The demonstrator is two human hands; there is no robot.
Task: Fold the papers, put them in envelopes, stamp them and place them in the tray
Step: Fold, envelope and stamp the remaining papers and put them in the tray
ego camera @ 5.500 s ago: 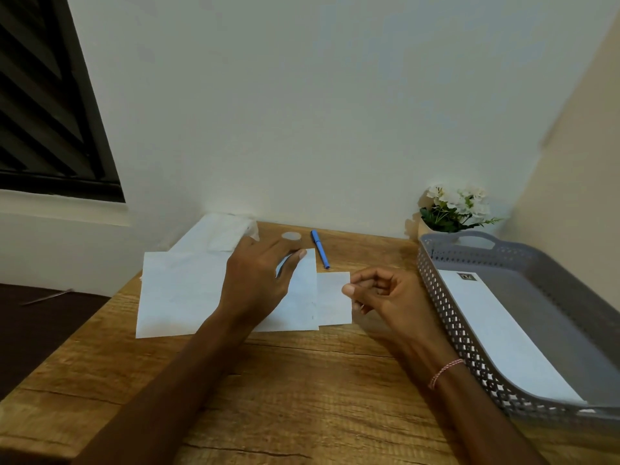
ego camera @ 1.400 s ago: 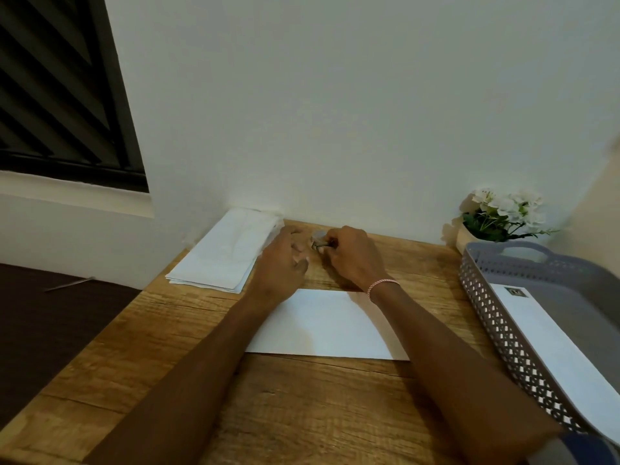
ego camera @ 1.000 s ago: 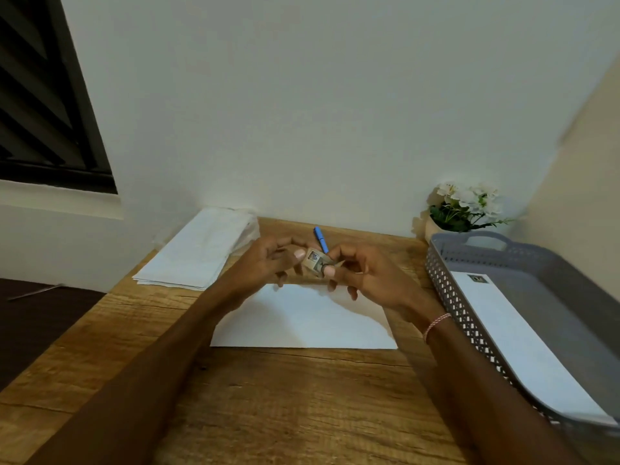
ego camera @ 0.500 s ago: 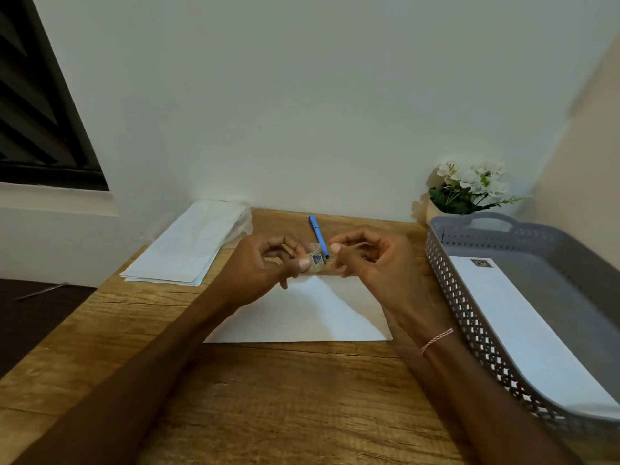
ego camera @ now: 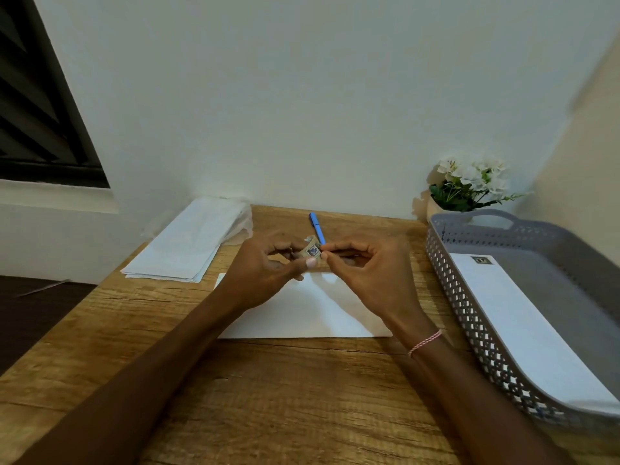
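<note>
A white envelope (ego camera: 312,313) lies flat on the wooden table (ego camera: 268,397), below my raised hands. My left hand (ego camera: 265,273) pinches a small roll of stamps (ego camera: 311,250) between thumb and fingers. My right hand (ego camera: 365,270) pinches the right edge of that roll with thumb and forefinger. At the right stands a grey perforated tray (ego camera: 469,317), and a stamped white envelope (ego camera: 523,333) lies inside it. A stack of white papers and envelopes (ego camera: 188,243) sits at the back left.
A blue pen (ego camera: 317,227) lies near the wall behind my hands. A small pot of white flowers (ego camera: 466,186) stands behind the tray. The table's left edge drops to a dark floor. A wall closes off the back.
Earlier my hands handled the paper and envelope, then picked the stamp roll up near the wall. In the last second both hands stay pinching the roll above the envelope, shifting only slightly.
</note>
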